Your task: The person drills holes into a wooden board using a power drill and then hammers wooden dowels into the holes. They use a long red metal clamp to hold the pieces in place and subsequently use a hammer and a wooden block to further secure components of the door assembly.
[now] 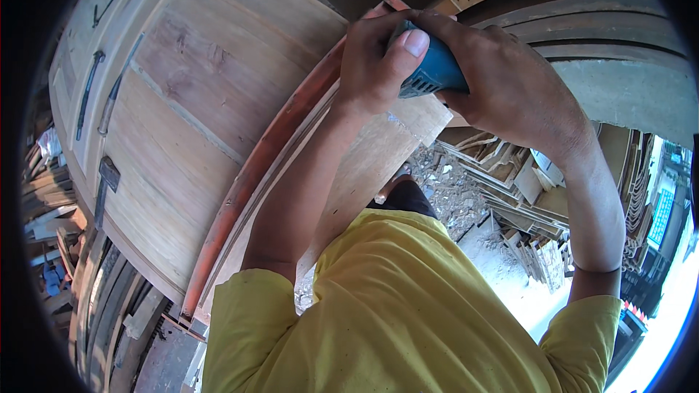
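Observation:
Both my hands are wrapped round a teal handheld power tool [441, 67] with vent slots in its casing. My left hand [370, 65] grips its near left side, with the thumb laid along the body. From the right, my right hand [513, 80] curls over its top. The tool's working end is hidden beneath my hands, so I cannot tell its exact kind. It sits over the far end of a pale wooden board [357, 164]. Along the board's left side runs a long reddish metal bar [240, 207], which looks like a bar clamp.
Left of the bar lies a wooden panel door [196, 65], bearing a hammer [108, 178], a chisel-like tool [109, 105] and a dark slim rod [89, 94]. Stacked planks [597, 29] stand at the far right. Wood offcuts [510, 175] and debris cover the floor.

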A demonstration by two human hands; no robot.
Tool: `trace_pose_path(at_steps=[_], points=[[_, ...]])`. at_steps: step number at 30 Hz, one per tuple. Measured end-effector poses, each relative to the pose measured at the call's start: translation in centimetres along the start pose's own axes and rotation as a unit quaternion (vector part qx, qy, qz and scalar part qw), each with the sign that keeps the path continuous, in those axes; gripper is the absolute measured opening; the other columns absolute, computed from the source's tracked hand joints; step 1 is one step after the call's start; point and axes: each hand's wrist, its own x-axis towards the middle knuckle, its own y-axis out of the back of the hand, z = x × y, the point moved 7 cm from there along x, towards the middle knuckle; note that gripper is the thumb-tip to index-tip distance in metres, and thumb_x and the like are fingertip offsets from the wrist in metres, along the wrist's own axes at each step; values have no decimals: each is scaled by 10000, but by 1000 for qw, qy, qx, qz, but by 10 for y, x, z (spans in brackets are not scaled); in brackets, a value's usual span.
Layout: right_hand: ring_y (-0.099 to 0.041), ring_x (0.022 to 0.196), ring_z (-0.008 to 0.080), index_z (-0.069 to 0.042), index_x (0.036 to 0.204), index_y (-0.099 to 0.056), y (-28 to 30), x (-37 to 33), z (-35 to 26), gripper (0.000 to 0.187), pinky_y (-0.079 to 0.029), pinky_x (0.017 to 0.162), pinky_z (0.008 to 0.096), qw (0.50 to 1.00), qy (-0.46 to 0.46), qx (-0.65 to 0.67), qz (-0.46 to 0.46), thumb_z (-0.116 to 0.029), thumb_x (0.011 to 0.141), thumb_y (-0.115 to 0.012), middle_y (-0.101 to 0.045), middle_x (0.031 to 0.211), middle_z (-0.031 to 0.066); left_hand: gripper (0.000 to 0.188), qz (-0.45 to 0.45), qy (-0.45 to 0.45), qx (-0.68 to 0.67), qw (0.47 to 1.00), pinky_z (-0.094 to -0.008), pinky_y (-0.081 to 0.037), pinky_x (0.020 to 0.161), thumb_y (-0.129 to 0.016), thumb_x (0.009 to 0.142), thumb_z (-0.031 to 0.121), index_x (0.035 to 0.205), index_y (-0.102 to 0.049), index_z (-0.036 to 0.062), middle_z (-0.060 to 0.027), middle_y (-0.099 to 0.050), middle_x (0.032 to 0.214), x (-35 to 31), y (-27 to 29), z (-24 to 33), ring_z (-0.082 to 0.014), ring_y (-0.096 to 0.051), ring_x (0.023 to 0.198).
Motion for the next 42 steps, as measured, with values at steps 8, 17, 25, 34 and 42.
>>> trace_pose_path(at_steps=[8,17,25,34,42], points=[[-746,1034,435,-135,1555,-537,-15,2,6,782,-587,939,537,998,-23,23,-45,-36,826,-806,-771,1101,237,650,-9,-10,23,1000,-336,-556,770,-702,884,576,1056,-765,-48,-100,-742,860,-10,9,-6,-192,-704,801],[-757,992,426,-155,1524,-566,-24,4,4,742,-592,915,545,996,-44,-12,-79,-39,824,-782,-785,1029,214,690,33,-38,58,997,-338,-559,725,-701,850,615,1035,-769,-46,-123,-737,800,-20,12,0,-211,-720,739],[-775,892,424,-91,1406,-583,-22,16,6,584,-614,848,551,996,36,-19,-74,17,844,-698,-777,922,217,694,80,-42,79,993,-379,-583,700,-692,851,631,1020,-769,-38,-148,-740,765,-23,17,-9,-255,-773,736],[-761,875,451,-103,1460,-514,-56,37,30,662,-590,800,576,984,94,-31,-150,-75,845,-759,-770,922,225,656,147,-35,162,975,-401,-581,652,-659,874,632,995,-767,-4,-169,-710,728,-46,24,-34,-345,-756,679],[-740,857,495,-108,1419,-506,39,1,16,746,-578,747,542,981,48,34,-183,-49,746,-822,-754,909,214,657,159,-89,282,942,-427,-607,625,-765,794,558,1139,-741,0,-143,-727,759,-27,-41,80,-351,-748,662]])
